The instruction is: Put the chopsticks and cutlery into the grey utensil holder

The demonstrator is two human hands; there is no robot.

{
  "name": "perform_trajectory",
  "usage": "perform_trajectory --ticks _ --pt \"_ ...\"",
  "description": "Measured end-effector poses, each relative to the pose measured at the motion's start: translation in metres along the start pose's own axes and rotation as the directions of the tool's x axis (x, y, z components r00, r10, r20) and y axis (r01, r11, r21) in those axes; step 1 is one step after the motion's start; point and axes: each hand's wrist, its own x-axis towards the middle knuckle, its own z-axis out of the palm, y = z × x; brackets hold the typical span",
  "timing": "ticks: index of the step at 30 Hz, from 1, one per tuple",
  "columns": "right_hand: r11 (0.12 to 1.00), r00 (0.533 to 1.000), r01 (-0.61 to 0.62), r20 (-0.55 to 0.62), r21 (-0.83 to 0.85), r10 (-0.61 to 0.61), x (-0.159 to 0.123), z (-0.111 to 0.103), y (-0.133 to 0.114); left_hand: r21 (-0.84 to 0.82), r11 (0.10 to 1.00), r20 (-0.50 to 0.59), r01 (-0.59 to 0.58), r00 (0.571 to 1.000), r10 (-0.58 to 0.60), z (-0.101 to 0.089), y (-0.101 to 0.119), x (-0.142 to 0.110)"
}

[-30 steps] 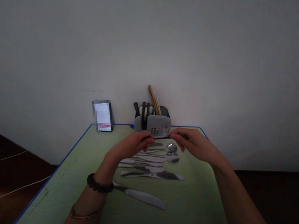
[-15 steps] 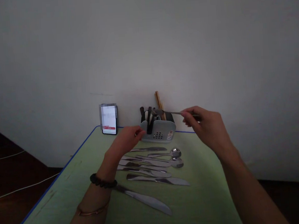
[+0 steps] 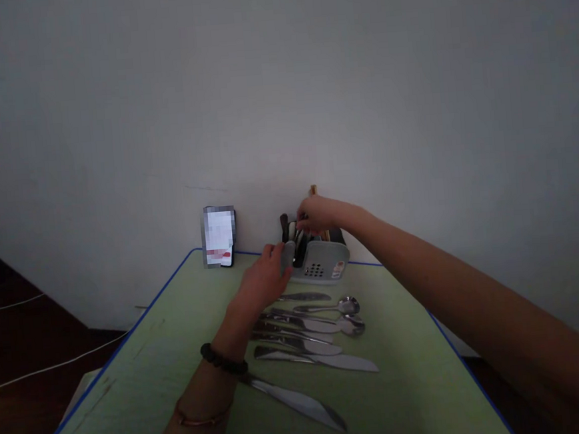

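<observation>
A grey cutlery holder with a perforated front stands against the wall, with dark-handled utensils and wooden chopsticks upright in it. My left hand grips its left end, fingers at the rim and thumb at the front. Over the holder's opening, my right hand is closed in a pinch among the handles; what it holds is mostly hidden. Below lie several table knives and two spoons, roughly side by side. The nearest knife lies at a slant, its handle behind my left wrist.
A phone leans on the wall left of the holder. The green table has a blue edge. White cables run over the dark floor at left.
My right hand has moved left with the spoon to the holder's opening, where the spoon no longer shows clearly. My left hand has opened from a curl and taken the holder's left end.
</observation>
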Motion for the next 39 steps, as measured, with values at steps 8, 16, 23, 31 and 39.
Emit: perform_trajectory --ticks 8,16,23,31,39 --pt "0.997 0.992 -0.078 0.106 0.029 0.074 0.028 0.006 -0.017 0.052 0.999 0.005 0.006 1.000 -0.006 0.004 -0.004 0.001" --pt "0.996 0.993 -0.084 0.083 0.011 0.083 0.038 0.008 -0.014 0.030 1.000 0.018 -0.002 1.000 0.001 0.005 -0.006 0.000" --pt "0.998 0.996 -0.065 0.054 -0.028 0.066 0.041 0.007 -0.015 0.026 1.000 0.032 -0.011 0.999 0.011 0.003 -0.005 -0.001" --pt "0.990 0.987 -0.070 -0.150 -0.119 0.052 0.042 0.016 -0.011 0.017 1.000 0.007 -0.022 1.000 0.022 0.006 -0.006 -0.001" --pt "0.996 0.900 -0.062 -0.435 -0.057 0.031 -0.019 0.038 -0.017 0.000 1.000 0.058 -0.008 0.998 0.008 0.004 -0.008 -0.002"
